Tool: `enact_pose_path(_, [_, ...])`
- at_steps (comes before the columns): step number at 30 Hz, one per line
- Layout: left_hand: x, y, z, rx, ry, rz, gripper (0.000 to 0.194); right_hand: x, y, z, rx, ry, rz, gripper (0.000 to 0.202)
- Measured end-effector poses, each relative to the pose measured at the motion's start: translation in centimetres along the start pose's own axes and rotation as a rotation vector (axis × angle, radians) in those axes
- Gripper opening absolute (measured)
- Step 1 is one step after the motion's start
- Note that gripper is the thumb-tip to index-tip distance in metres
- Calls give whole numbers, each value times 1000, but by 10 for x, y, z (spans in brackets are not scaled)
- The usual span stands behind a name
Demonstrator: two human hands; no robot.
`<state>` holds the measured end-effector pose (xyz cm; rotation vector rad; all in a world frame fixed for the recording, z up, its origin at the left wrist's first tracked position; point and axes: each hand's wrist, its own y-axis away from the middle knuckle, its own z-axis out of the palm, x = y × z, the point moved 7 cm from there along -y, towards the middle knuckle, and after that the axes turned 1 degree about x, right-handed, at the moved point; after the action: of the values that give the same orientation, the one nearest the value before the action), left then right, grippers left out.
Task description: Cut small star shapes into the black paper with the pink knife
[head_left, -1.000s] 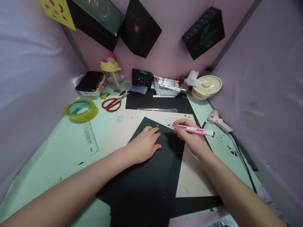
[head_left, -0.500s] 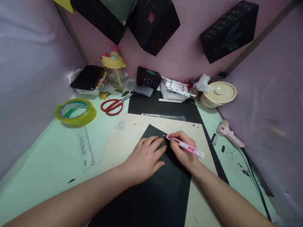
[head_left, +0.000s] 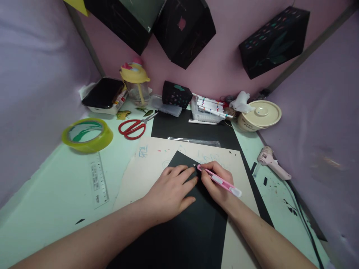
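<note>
A dark sheet of paper (head_left: pixel 196 231) lies at an angle over a cream sheet (head_left: pixel 134 179), one corner pointing away from me. Flat on the dark sheet rests my left hand (head_left: pixel 171 192), fingers spread, pressing near its far corner. My right hand (head_left: pixel 217 183) grips a pink craft knife (head_left: pixel 221 182) like a pen. The knife's tip touches or hovers over the dark sheet's upper right edge, just right of my left fingertips; which of the two is unclear.
Red scissors (head_left: pixel 132 129), yellow tape (head_left: pixel 87 135) and a clear ruler (head_left: pixel 98 181) lie left. White pens (head_left: pixel 211 106), a lidded bowl (head_left: pixel 259 115) and a bottle (head_left: pixel 137 86) stand behind. A pink glue gun (head_left: pixel 273 163) with its cable lies right. Black boxes (head_left: pixel 185 33) hang above.
The whole view has shifted slightly, so things appear a little lower. Both hands keep nearly the same place on the dark sheet, and the knife is still in my right hand.
</note>
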<state>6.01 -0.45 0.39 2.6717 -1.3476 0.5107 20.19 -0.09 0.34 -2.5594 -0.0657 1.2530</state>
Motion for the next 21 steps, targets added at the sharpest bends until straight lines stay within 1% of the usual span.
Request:
enact_pose_path(5, [-3,-2,-4,8,5,23,45,-5,3,1,-30,35,-63,8])
enact_pose_path(10, [-4,-3,-6,-6,0,40,37,-13,5,3,-52,119,-187,8])
enact_pose_path(13, [-4,-4,-6,-12,5,45,36,-18,6,5,-46,178,-250,7])
enact_pose_path(16, [-3,-4,-5,-15,8,39,38,-21,6,6,-41,235,-265,6])
enact_pose_path(21, [-3,-5,-3,2,14,36,38,-22,6,8,-52,263,-249,7])
